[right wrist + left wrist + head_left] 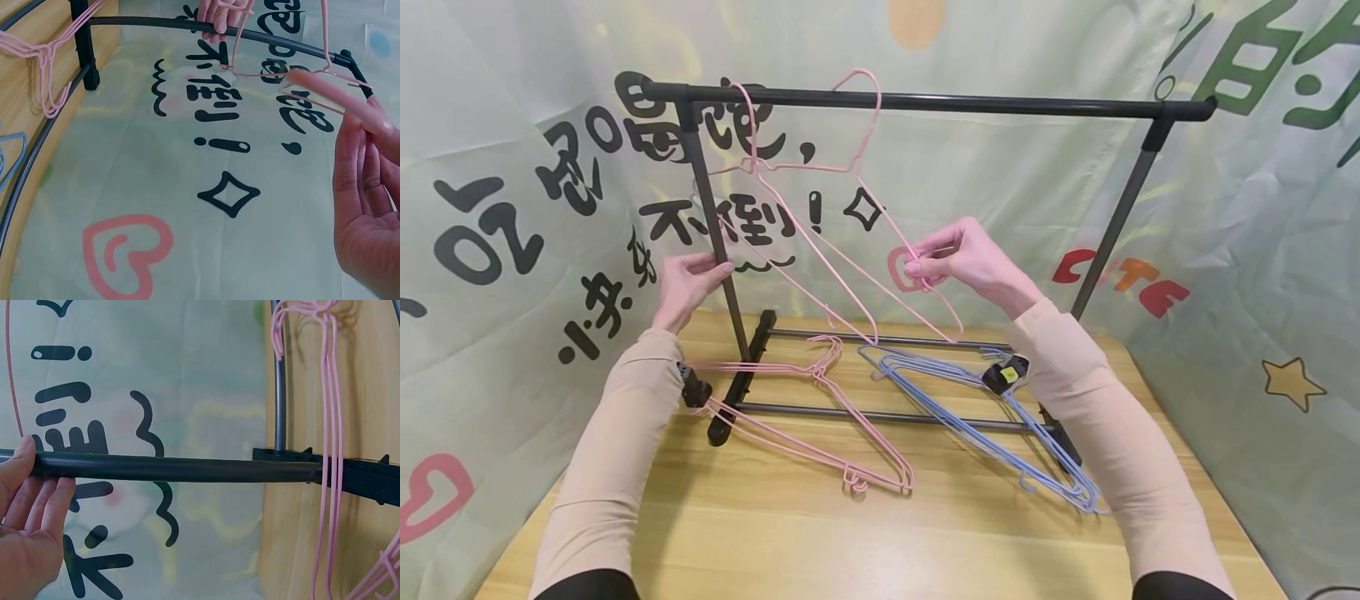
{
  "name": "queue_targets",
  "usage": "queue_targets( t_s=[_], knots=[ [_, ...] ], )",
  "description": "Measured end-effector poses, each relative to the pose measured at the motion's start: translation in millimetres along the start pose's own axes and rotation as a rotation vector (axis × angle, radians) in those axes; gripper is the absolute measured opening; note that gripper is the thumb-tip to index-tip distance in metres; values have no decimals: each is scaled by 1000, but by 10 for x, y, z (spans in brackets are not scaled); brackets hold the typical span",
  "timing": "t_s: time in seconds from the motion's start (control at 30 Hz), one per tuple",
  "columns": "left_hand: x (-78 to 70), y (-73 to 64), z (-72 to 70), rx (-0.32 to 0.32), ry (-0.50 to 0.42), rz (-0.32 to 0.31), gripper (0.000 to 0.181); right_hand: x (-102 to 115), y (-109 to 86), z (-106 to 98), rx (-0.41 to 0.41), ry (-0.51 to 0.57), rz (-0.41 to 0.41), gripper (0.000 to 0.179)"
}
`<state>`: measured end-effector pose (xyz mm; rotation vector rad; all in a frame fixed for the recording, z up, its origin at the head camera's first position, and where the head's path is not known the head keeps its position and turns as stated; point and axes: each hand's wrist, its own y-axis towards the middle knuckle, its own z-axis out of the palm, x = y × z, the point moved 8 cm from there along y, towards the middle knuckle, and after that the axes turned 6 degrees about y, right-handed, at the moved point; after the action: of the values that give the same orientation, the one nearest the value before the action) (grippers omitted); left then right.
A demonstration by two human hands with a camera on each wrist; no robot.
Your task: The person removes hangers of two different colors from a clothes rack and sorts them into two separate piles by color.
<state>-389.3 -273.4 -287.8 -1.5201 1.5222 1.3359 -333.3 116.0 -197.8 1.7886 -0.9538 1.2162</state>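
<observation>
A black clothes rack stands on the table, with one pink hanger hooked over its top bar near the left end. My left hand grips the left upright post, thumb on one side and fingers on the other. Further right, my right hand pinches the sloping arm of a second pink hanger. That hanger's hook loops over the top bar; whether it bears weight I cannot tell. In the right wrist view the held hanger's wire comes out close to the camera, blurred.
Several pink hangers lie on the wooden table at the left, partly across the rack's foot. Several blue hangers lie at the right, over the rack's lower bars. A printed cloth backdrop surrounds the table's back and sides.
</observation>
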Motion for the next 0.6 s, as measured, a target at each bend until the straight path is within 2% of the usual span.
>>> queue_targets(
  t_s=[0.3, 0.6],
  knots=[
    [2, 4, 3, 0, 0, 1, 48, -141, -242, -159, 12, 3, -17, 11],
    [2, 0, -1, -4, 21, 0, 46, -443, -415, -183, 50, 30, 11, 17]
  ],
)
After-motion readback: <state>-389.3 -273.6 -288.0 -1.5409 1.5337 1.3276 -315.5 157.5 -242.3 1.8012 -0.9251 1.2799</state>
